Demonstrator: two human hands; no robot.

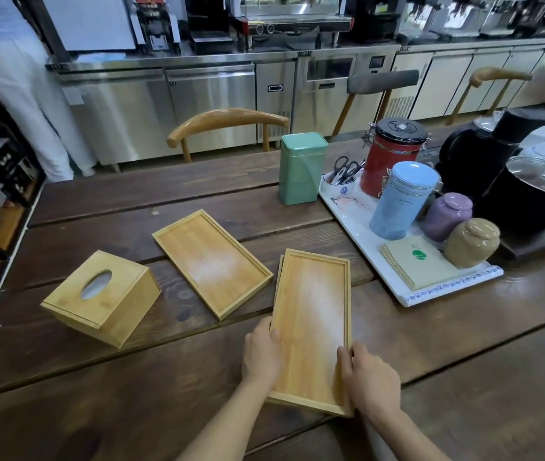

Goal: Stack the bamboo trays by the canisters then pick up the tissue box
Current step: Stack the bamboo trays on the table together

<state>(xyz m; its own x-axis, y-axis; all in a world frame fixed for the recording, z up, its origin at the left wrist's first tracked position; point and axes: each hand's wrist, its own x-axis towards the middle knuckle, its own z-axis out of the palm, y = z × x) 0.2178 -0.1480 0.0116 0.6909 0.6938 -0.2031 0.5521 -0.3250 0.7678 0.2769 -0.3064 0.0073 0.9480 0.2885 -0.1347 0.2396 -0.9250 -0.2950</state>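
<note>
A bamboo tray (311,314) lies lengthwise in front of me on the dark wooden table (131,394); the edge of another tray shows under its left side. My left hand (262,354) grips its left rim and my right hand (369,380) grips its right rim near the close end. A second bamboo tray (212,262) lies at an angle to the left. Further left, the bamboo tissue box (103,297) rests tilted, oval slot up. Red (392,154) and blue (404,197) canisters stand on a white tray (357,234) at the right.
A green tin (301,168) stands behind the trays. The white tray also holds scissors in a cup (340,181), purple and tan jars and a stack of napkins (414,264). Black kettles (513,181) sit far right. Chairs line the far edge; a person stands at back left.
</note>
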